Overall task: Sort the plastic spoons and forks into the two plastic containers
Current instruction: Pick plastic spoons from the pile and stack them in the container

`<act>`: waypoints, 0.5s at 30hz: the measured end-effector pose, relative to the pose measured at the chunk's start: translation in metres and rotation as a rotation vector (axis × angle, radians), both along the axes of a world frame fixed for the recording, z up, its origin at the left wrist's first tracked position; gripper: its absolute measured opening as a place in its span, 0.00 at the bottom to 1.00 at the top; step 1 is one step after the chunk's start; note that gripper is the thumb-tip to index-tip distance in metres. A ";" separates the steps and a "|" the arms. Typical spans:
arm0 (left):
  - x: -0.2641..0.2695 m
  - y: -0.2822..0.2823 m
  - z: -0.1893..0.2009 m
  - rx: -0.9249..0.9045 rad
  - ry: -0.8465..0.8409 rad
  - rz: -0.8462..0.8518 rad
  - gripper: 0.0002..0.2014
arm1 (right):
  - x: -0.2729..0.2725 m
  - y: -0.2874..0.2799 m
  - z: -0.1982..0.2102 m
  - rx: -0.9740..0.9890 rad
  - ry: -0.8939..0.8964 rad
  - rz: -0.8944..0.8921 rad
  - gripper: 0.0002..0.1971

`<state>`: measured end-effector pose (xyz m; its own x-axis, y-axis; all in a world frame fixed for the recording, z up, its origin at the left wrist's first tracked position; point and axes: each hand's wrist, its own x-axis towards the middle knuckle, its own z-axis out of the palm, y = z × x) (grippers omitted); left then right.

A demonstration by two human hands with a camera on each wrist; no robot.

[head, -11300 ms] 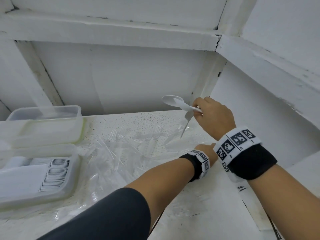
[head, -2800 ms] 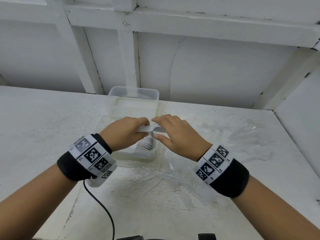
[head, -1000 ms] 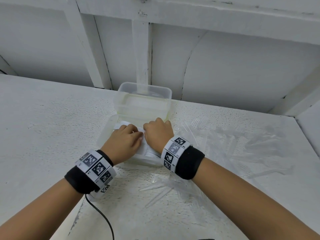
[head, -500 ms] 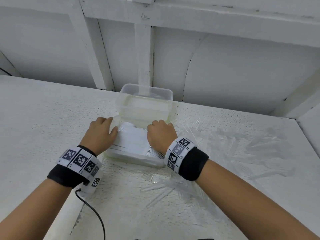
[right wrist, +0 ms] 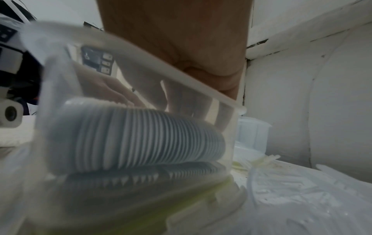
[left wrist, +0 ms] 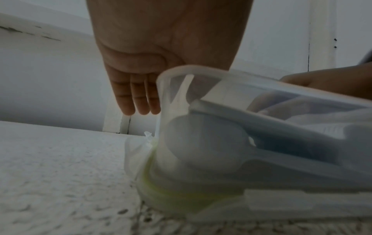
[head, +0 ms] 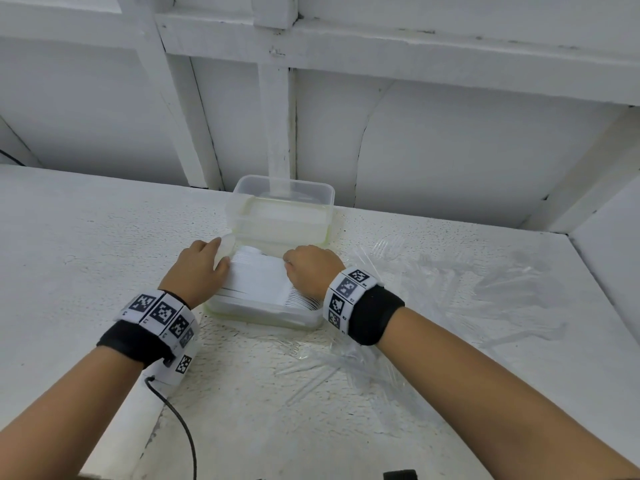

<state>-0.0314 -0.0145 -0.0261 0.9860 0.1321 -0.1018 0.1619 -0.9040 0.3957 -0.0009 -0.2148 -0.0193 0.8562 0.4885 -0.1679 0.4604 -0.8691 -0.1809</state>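
The near clear container (head: 263,318) holds a packed row of white spoons (head: 259,282), seen side-on as stacked spoons (right wrist: 136,139) in the right wrist view. My left hand (head: 199,268) rests at its left corner, fingers (left wrist: 136,101) hanging straight outside the wall (left wrist: 175,98). My right hand (head: 311,266) reaches down inside at the right end, fingertips on the spoons; it grips nothing that I can see. The far container (head: 282,216) stands just behind, touching the near one. Clear forks (head: 450,271) lie scattered on the table to the right.
More clear forks (head: 329,368) and crumpled wrapping film lie in front of the near container. A black cable (head: 180,427) runs from my left wrist toward me. A white wall with beams (head: 277,116) closes the back; a side wall (head: 609,237) stands at right.
My left hand slid off the spoons to the container's left corner. My right hand stayed in place on the spoons at the right end.
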 end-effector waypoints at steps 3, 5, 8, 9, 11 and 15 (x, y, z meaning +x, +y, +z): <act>-0.003 -0.002 0.007 0.012 -0.022 0.006 0.23 | -0.002 -0.004 0.010 0.069 0.045 -0.020 0.17; -0.009 -0.005 0.012 0.010 -0.095 0.010 0.22 | -0.007 -0.012 0.021 0.153 0.042 -0.045 0.18; -0.023 -0.013 0.018 -0.010 -0.263 -0.060 0.20 | -0.025 -0.033 0.042 0.302 -0.030 -0.050 0.18; -0.030 -0.019 0.020 -0.009 -0.329 -0.114 0.19 | -0.034 -0.043 0.049 0.362 -0.056 -0.052 0.18; -0.046 -0.034 0.023 -0.017 -0.448 -0.237 0.14 | -0.055 -0.066 0.060 0.474 -0.082 -0.076 0.17; -0.084 -0.081 0.017 -0.142 -0.434 -0.537 0.12 | -0.100 -0.117 0.056 0.516 -0.032 -0.209 0.15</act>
